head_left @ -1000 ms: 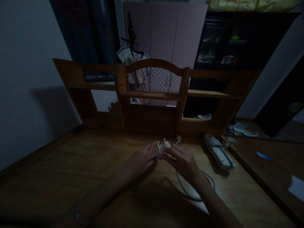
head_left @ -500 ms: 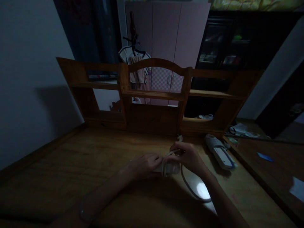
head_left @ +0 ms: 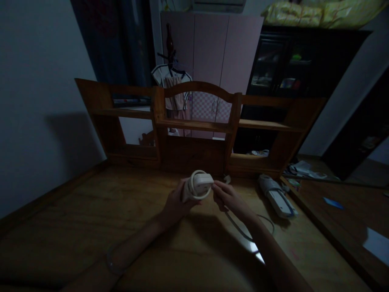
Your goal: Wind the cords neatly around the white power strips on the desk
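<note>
A white power strip (head_left: 201,185), seen end-on with its cord looped around it, is raised a little above the wooden desktop. My left hand (head_left: 176,203) wraps around its left side. Fingers of my right hand (head_left: 227,198) are pinched on the pale cord (head_left: 240,231) close to the strip's right end. From that hand the cord trails down and right in a curve over the desk. A small pale plug (head_left: 227,179) lies behind my right hand. The dim light hides the fingertips in part.
Right of my hands lies a second white power strip (head_left: 279,202) wound with grey cord. A wooden shelf unit (head_left: 194,125) stands along the desk's back edge. A wall (head_left: 42,121) bounds the left side. Paper (head_left: 377,243) and a blue card (head_left: 333,202) lie on the lower surface at right.
The power strip has been lifted and turned end-on towards me, and my left hand has come up with it. My right hand has drawn the cord around, shortening its loose curve. The view has tilted up slightly.
</note>
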Tool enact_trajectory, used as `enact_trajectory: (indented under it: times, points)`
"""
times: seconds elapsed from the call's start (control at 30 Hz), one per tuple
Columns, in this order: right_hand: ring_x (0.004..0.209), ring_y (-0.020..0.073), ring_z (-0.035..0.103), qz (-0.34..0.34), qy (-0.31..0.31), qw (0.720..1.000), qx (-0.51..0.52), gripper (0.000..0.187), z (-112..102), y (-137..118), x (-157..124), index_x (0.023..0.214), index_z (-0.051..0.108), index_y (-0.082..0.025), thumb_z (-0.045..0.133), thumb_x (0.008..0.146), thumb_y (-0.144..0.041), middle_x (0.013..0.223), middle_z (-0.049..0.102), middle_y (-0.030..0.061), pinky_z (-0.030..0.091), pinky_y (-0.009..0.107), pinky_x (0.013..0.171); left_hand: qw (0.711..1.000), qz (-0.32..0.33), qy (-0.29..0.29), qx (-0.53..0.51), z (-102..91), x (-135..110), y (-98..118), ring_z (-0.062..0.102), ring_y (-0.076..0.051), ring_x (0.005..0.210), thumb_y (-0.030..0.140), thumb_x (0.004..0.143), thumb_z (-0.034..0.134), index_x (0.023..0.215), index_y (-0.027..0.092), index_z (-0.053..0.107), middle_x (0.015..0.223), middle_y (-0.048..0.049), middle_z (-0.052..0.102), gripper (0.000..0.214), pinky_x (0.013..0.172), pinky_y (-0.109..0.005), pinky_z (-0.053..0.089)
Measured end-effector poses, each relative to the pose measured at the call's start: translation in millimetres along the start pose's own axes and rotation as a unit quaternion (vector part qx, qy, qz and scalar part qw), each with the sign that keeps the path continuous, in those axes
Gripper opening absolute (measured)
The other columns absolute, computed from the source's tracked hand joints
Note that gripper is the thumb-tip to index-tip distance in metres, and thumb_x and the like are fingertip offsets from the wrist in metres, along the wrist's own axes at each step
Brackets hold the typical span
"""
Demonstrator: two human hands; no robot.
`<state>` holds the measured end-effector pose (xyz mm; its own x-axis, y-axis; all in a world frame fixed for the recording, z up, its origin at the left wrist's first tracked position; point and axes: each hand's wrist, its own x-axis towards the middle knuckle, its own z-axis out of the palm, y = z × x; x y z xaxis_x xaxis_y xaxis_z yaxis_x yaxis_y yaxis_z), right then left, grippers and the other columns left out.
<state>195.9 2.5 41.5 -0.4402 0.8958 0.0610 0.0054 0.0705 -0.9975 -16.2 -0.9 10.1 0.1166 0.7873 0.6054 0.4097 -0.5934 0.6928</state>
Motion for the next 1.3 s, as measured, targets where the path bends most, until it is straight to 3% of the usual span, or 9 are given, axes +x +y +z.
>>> enact_trajectory:
  times: [0.13,0.23,0.33,0.43,0.67,0.8,1.0,1.3]
  points:
    - [0.041,0.0061,0.026,0.018,0.014,0.997,-0.07,0.044,10.1,8.8,1.1,0.116,0.052,-0.021,0.041,0.091,-0.055,0.058,0.035,-0.0082,0.021,0.015,0.035,0.991,-0.063,0.078,-0.088,-1.1,11.4,-1.5,0.061,-0.021,0.101,0.042,0.072,0.072,0.121,0.022,0.047,0.112,-0.0053,0.064,0.058,0.084,-0.028,0.047]
    - [0.049,0.0081,0.039,-0.051,0.054,0.98,-0.182,0.037,15.9,12.5,2.0,0.104,0.056,-0.018,0.041,0.093,-0.049,0.062,0.042,-0.0048,0.029,0.018,0.044,0.972,-0.128,0.105,-0.166,-1.4,16.9,-3.5,0.064,-0.022,0.097,0.045,0.075,0.068,0.112,0.021,0.054,0.109,-0.0065,0.066,0.046,0.082,-0.029,0.049]
    - [0.06,0.0118,0.051,-0.118,0.113,0.934,-0.317,0.032,17.9,16.0,2.9,0.092,0.059,-0.016,0.039,0.095,-0.04,0.07,0.055,0.0007,0.033,0.022,0.054,0.937,-0.203,0.066,-0.276,-1.4,20.2,-6.0,0.068,-0.021,0.075,0.052,0.077,0.063,0.113,0.02,0.054,0.097,-0.0079,0.069,0.049,0.064,-0.028,0.052]
    - [0.061,0.0153,0.058,-0.102,0.145,0.897,-0.405,0.026,17.0,21.5,2.9,0.097,0.059,-0.017,0.039,0.095,-0.033,0.069,0.062,0.0028,0.03,0.024,0.054,0.902,-0.248,0.027,-0.352,-1.0,21.4,-11.3,0.068,-0.021,0.065,0.057,0.078,0.059,0.111,0.017,0.055,0.085,-0.0089,0.071,0.052,0.056,-0.028,0.052]
    - [0.067,0.0188,0.064,-0.085,0.142,0.863,-0.477,0.025,16.0,32.2,0.0,0.104,0.059,-0.018,0.038,0.095,-0.028,0.074,0.068,0.0061,0.03,0.024,0.055,0.839,-0.379,-0.003,-0.391,4.0,20.0,-29.2,0.068,-0.021,0.059,0.063,0.076,0.057,0.1,0.011,0.063,0.076,-0.0122,0.071,0.058,0.051,-0.028,0.052]
    - [0.059,0.017,0.061,-0.082,0.151,0.859,-0.482,0.027,19.7,31.5,-1.1,0.098,0.058,-0.018,0.04,0.095,-0.038,0.068,0.066,0.0041,0.028,0.024,0.052,0.825,-0.399,-0.029,-0.399,3.2,19.4,-29.7,0.066,-0.02,0.056,0.065,0.075,0.057,0.093,0.009,0.065,0.073,-0.0122,0.071,0.059,0.049,-0.026,0.051]
    - [0.058,0.015,0.058,-0.08,0.178,0.867,-0.459,0.043,20.1,19.8,-4.6,0.081,0.058,-0.019,0.038,0.093,-0.055,0.065,0.062,0.0023,0.03,0.024,0.055,0.832,-0.369,-0.048,-0.412,1.9,16.0,-28.8,0.067,-0.021,0.06,0.064,0.076,0.057,0.099,0.008,0.065,0.079,-0.0141,0.072,0.061,0.052,-0.027,0.052]
    - [0.055,0.0147,0.058,-0.057,0.162,0.829,-0.532,0.035,15.6,20.5,-4.1,0.076,0.061,-0.018,0.041,0.094,-0.041,0.062,0.063,0.0044,0.025,0.024,0.051,0.823,-0.383,-0.07,-0.413,5.9,13.8,-29.1,0.067,-0.019,0.057,0.064,0.078,0.054,0.093,0.009,0.066,0.075,-0.0131,0.072,0.058,0.049,-0.024,0.051]
